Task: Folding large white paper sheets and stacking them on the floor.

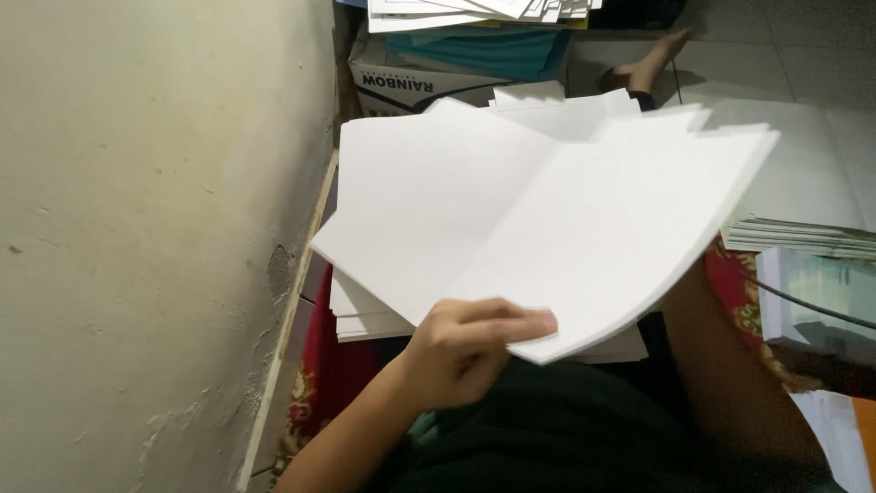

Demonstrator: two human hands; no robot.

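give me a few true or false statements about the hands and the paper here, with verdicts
1. The left hand pinches the near edge of a sheaf of blank white sheets. True.
2. The sheets in the hand are printed with coloured pictures. False: their visible faces are plain white.
3. The right hand is clearly seen gripping the sheets from above. False: only the right forearm shows, running under the sheets; the hand itself is hidden.
4. A cardboard box stands beyond the sheets with teal paper in it. True.
5. A bare wall fills the left of the view. True.
6. The held sheets lie flat on the floor. False: they are lifted and fanned.
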